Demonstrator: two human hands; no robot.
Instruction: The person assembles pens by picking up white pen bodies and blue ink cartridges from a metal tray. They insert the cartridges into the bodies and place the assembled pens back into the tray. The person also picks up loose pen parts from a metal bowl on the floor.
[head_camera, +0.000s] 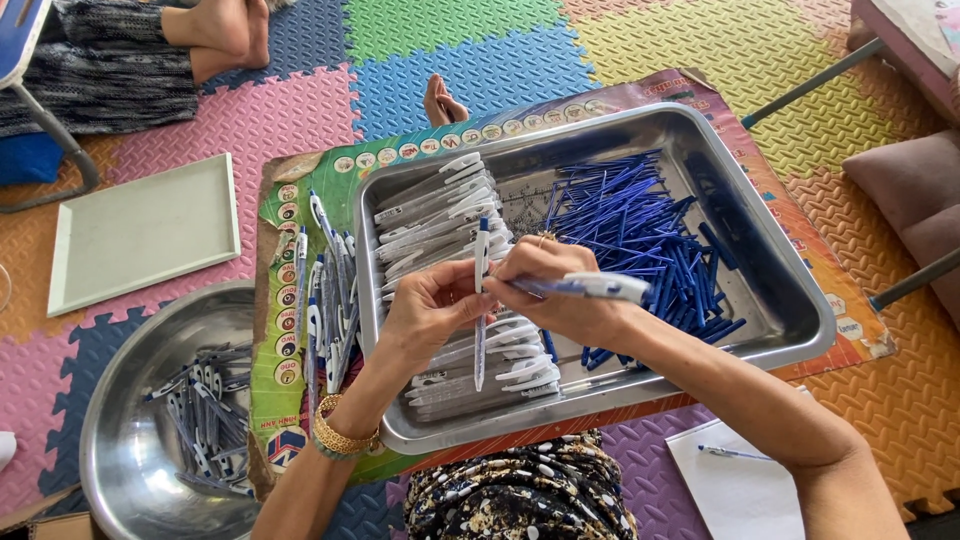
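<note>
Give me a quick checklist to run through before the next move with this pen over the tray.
1. Left hand grips the upright white pen barrel: ok.
2. Right hand holds a pen piece pointed at the barrel: ok.
3. Whether a refill is seated inside the barrel: cannot tell.
4. Blue refills piled within reach in the steel tray: ok.
5. White barrels stacked in the tray's left half: ok.
6. Round bowl beside the tray has room: ok.

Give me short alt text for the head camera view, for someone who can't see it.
Two hands, left hand and right hand, hold a white pen barrel upright over a steel tray of white barrels and blue refills. A round steel bowl sits at left.
</note>
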